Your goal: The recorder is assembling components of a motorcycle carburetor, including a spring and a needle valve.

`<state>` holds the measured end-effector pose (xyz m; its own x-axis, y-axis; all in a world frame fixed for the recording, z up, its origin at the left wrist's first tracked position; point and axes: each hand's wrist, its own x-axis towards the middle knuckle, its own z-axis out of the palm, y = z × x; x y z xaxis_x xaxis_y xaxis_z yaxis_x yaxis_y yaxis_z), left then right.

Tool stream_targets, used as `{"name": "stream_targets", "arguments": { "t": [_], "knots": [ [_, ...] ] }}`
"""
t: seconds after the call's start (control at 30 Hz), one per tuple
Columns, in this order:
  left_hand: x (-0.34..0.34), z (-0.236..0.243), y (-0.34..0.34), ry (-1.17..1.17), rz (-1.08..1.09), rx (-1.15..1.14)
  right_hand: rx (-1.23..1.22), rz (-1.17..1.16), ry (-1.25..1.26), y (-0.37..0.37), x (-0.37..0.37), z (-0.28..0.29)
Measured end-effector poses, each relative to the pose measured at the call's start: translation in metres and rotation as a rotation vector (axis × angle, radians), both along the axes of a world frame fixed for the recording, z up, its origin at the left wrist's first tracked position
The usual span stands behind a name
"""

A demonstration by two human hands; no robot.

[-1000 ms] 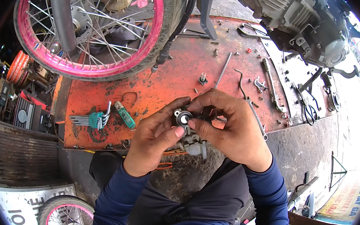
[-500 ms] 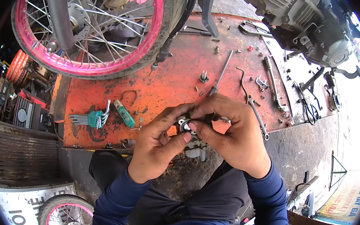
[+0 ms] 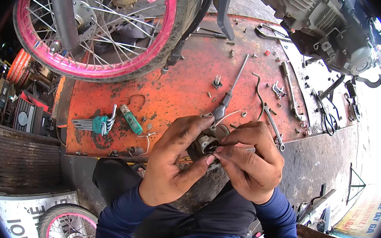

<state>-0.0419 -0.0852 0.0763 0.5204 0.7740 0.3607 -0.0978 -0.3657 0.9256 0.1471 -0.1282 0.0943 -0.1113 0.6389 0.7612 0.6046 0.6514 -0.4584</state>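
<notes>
My left hand (image 3: 168, 162) is wrapped round a carburetor (image 3: 207, 144), a grey metal body with a round dark opening facing up toward me. The thumb presses near the opening's lower rim, and the fingers run along the far side. My right hand (image 3: 254, 163) pinches thumb and fingertips together at the right rim of that opening. Whatever sits in this pinch is too small to make out. A pale thin hose (image 3: 228, 116) shows just beyond the carburetor. Farther off lies a screwdriver (image 3: 222, 108) with a dark handle, its shaft pointing away.
On the worn red bench (image 3: 170, 85) lie a hex key set (image 3: 100, 124), a green-labelled tube (image 3: 131, 120), a combination wrench (image 3: 273, 126), a socket handle (image 3: 292, 91) and scattered bolts. A pink-rimmed wheel (image 3: 113, 73) overhangs the far left, an engine (image 3: 329, 36) the far right.
Both hands have come slightly lower and the carburetor has turned, so its round dark opening now shows. My right hand has moved lower, to the opening's right side. The screwdriver's handle is uncovered.
</notes>
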Motion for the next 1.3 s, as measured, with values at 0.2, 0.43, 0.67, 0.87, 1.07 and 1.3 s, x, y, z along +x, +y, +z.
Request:
{"name": "stream_targets", "arguments": {
  "t": [0.2, 0.43, 0.67, 0.87, 1.07, 1.3],
  "knots": [
    [0.005, 0.007, -0.006, 0.006, 0.034, 0.141, 0.131, 0.024, -0.006, -0.007, 0.005, -0.007],
    [0.001, 0.018, -0.007, 0.083, 0.04, 0.364, 0.13, 0.051, -0.018, -0.017, 0.01, -0.006],
    [-0.002, 0.02, -0.009, 0.083, 0.021, 0.355, 0.161, 0.102, -0.034, -0.017, 0.01, 0.0],
    [0.0, 0.018, -0.009, 0.079, 0.037, 0.354, 0.116, 0.067, -0.02, -0.019, 0.008, 0.001],
    [0.002, 0.012, -0.006, 0.141, 0.091, 0.479, -0.062, 0.028, 0.141, -0.02, 0.002, 0.009],
    [0.002, 0.016, -0.005, 0.163, 0.065, 0.422, -0.237, 0.016, 0.158, -0.021, 0.001, 0.02]
  ]
}}
